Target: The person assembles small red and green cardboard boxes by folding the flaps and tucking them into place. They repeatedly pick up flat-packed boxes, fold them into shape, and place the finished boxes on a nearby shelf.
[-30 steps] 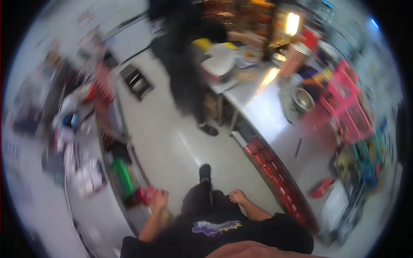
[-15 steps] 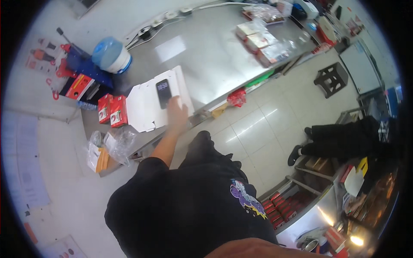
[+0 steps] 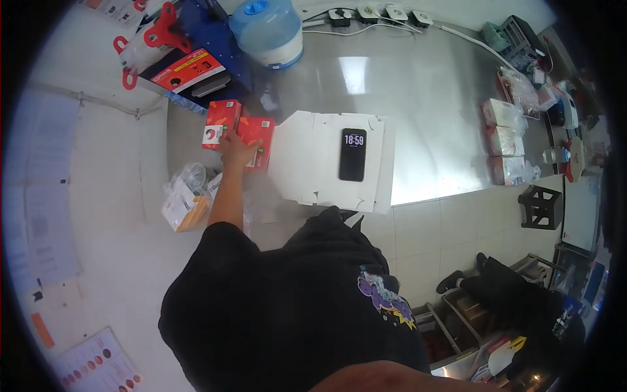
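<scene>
My left hand (image 3: 239, 151) rests on two red cartons at the left of the steel table, its fingers apart. One red carton (image 3: 224, 111) lies under the fingertips; the other red carton (image 3: 264, 129) is beside it, next to the thumb side. No carton is lifted. To the right of the hand a flat white cardboard sheet (image 3: 304, 157) carries a black phone (image 3: 353, 163) with its screen lit. A bare part of my right arm (image 3: 379, 377) shows at the lower edge; my right hand is out of the picture.
A blue-lidded clear container (image 3: 266, 32) stands behind the cartons, beside a red-and-black box (image 3: 189, 73). Clear plastic bags (image 3: 186, 196) lie at the near left corner. Wrapped packs (image 3: 506, 140) line the table's right end. A dark stool (image 3: 542, 207) and another person (image 3: 509, 287) are beyond.
My left hand has left the phone and moved left onto the red cartons. The view has turned and shifted; the phone stays on the white cardboard.
</scene>
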A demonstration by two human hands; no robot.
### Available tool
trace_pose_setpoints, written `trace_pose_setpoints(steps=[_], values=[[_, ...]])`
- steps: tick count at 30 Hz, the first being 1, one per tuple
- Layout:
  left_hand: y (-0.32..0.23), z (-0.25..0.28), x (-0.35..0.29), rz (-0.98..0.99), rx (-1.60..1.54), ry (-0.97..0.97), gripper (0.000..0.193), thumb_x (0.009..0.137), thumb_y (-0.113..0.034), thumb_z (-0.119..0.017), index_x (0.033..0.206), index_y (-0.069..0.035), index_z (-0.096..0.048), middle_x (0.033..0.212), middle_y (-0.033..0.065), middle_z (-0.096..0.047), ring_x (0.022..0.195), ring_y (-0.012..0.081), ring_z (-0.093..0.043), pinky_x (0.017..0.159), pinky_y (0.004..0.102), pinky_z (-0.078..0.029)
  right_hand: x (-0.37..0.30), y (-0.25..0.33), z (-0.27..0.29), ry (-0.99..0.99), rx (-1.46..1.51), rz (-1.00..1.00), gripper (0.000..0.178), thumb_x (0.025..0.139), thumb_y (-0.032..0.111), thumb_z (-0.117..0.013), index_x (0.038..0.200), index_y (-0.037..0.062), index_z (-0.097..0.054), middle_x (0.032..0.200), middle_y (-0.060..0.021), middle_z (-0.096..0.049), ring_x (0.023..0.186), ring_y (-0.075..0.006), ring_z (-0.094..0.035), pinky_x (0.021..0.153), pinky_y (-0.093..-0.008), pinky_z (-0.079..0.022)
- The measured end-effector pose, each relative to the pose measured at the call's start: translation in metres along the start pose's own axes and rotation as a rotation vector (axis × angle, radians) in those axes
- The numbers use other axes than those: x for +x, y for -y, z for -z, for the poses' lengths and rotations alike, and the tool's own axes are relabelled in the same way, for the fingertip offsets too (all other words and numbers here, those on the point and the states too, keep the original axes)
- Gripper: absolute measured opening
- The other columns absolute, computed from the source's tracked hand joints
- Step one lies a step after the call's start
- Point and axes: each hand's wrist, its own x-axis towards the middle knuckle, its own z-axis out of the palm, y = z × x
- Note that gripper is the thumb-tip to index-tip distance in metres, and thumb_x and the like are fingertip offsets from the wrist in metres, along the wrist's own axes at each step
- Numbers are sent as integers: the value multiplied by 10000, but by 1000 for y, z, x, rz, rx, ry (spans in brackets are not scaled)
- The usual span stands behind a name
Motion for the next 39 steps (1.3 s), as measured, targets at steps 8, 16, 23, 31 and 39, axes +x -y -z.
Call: trace_pose_setpoints(steps=[8, 16, 23, 31, 39], values=[[39, 24, 39, 51, -223, -131, 825, 780, -439, -811, 1405, 7, -507, 1309, 260, -591, 1246, 424, -561, 1084, 507, -439, 11, 114, 16, 90, -374, 459, 288, 952, 232, -616, 975, -45, -694, 818, -168, -731, 685, -241, -713, 581, -360, -551], [167, 11, 184, 2, -508, 417, 586, 817, -433, -831, 1107, 56, -690, 1054, 171, -750, 910, 274, -742, 803, 448, -593, -34, 455, 22, 924, 351, 377, 382, 1008, 374, -600, 1103, 13, -683, 915, -93, -712, 819, -175, -683, 728, -327, -567], [119, 15, 121, -182, -743, 524, 337, 877, -270, -783, 1117, -38, -733, 923, 41, -730, 760, 135, -663, 676, 334, -536, 38, 530, -253, 514, -264, 1579, 326, 912, 327, -579, 1131, 114, -691, 837, -134, -713, 796, -341, -699, 738, -500, -560], [105, 49, 104, 118, -893, 616, 664, 867, -287, -795, 1395, -75, -452, 1214, 96, -610, 1013, 240, -645, 817, 424, -585, -28, 582, -229, 694, -38, 856, 324, 831, 252, -633, 1048, 33, -734, 917, -161, -747, 823, -294, -745, 696, -423, -584], [-3, 101, 82, -193, -1104, 640, 697, 883, -268, -772, 1455, -84, -418, 1301, 103, -589, 1105, 257, -615, 912, 463, -518, -48, 599, -140, 584, 571, 1022, 305, 783, 230, -728, 1014, 47, -651, 934, -84, -707, 912, -187, -673, 754, -364, -535]])
